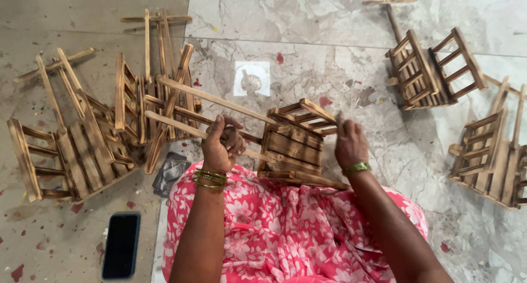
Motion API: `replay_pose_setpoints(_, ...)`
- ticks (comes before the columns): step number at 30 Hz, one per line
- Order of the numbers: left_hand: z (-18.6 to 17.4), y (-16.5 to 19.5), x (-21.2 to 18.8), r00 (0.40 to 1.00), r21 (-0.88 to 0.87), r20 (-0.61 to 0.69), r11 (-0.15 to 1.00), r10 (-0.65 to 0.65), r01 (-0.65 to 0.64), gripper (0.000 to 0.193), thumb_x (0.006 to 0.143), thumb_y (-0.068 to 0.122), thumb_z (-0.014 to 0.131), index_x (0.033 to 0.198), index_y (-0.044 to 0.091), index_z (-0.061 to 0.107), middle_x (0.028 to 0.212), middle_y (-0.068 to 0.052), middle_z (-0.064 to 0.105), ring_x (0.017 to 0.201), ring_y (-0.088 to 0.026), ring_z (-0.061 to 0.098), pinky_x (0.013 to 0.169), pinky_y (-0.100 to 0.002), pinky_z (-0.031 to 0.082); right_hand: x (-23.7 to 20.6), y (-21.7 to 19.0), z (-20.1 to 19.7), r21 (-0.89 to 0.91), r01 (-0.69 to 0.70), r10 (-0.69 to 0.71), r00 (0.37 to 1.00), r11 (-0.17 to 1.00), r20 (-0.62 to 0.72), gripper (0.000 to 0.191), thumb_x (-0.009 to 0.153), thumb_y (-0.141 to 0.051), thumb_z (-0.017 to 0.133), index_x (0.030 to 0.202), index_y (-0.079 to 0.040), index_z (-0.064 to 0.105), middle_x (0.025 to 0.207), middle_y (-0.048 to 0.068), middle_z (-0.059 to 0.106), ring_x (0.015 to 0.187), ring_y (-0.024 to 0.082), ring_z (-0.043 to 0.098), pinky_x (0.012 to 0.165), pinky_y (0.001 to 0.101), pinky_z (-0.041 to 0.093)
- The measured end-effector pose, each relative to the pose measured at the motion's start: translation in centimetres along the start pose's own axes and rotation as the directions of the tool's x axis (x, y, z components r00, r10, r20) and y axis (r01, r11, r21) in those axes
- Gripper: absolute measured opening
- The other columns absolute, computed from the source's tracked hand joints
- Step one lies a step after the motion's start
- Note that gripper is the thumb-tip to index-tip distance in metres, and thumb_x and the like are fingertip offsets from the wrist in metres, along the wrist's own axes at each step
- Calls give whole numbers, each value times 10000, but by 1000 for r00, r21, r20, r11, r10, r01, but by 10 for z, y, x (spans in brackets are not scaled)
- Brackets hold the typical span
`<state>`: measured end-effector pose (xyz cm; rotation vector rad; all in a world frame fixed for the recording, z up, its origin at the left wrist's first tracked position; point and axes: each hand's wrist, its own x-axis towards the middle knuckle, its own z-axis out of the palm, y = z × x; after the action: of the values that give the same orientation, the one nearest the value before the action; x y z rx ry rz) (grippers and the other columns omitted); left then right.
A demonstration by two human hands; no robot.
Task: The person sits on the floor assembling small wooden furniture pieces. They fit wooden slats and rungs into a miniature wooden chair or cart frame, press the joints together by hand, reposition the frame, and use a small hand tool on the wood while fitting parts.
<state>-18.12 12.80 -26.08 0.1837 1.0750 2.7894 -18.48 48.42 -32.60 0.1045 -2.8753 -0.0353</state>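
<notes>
1. Right now a small slatted wooden cart is resting on the person's lap, on pink flowered cloth, tilted with its long handle sticks pointing up and to the left.
2. The left hand is curling shut around the lower handle stick, knuckles up, with green bangles sitting at the wrist.
3. The right hand is pressing against the cart's right side, fingers pointing upward; how tightly they are gripping I cannot tell, since the back of the hand is hiding them. A green bangle is circling that wrist too.
4. Both forearms are reaching forward from the bottom edge, elbows low.
5. More carts of the same kind are lying around: a pile just to the left, one at the upper right, another at the right edge.
6. A dark phone is lying face up on the grey, paint-speckled floor at the lower left; pale marble flooring is spreading out ahead.
</notes>
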Motion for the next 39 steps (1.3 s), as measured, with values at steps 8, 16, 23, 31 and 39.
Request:
replay_pose_setpoints(8, 3, -1, -2, 1000, 6, 2, 1000, 11, -11, 476, 1108, 424, 449, 964, 18, 650, 501, 30, 292, 388, -97, 249, 439, -302, 308, 25, -9, -20, 371, -103, 152, 982, 923, -107, 444, 905, 78, 544, 1316, -36, 669, 1129, 167, 637, 1043, 283, 590, 911, 410, 555)
replay_pose_setpoints(16, -1, -2, 1, 1000, 11, -29, 1000, -8, 9, 487, 1111, 429, 441, 967, 16, 656, 513, 27, 298, 407, -104, 257, 465, -310, 323, 21, -47, -31, 83, 233, -210, 951, 969, -227, 783, 767, 120, 544, 1535, -4, 465, 1120, 128, 530, 1026, 312, 521, 896, 390, 546)
replay_pose_setpoints(23, 0, -2, 2, 1000, -24, -17, 1000, 8, -9, 482, 1103, 436, 458, 956, 26, 665, 501, 31, 295, 396, -96, 251, 431, -301, 299, -3, 10, -7, -4, -21, 21, 1000, 1000, -7, 754, 777, 133, 504, 1508, -53, 508, 1107, 151, 568, 1032, 308, 547, 808, 372, 559)
replay_pose_setpoints(31, -1, -2, -2, 999, -4, -50, 1000, -7, 7, 490, 1094, 452, 467, 952, 23, 656, 503, 27, 290, 397, -97, 254, 433, -304, 296, 17, -15, -34, 283, -216, 227, 974, 934, -5, 521, 910, 59, 541, 1380, -142, 647, 1227, 122, 588, 1102, 269, 598, 854, 417, 574)
replay_pose_setpoints(39, -2, -1, -4, 999, 7, -39, 1000, 4, -4, 489, 1093, 460, 477, 951, 26, 653, 506, 31, 289, 396, -98, 259, 440, -306, 308, 31, -48, -31, -27, 142, -145, 977, 989, -159, 868, 744, 96, 544, 1585, -85, 432, 1321, 134, 556, 1118, 273, 530, 910, 374, 555)
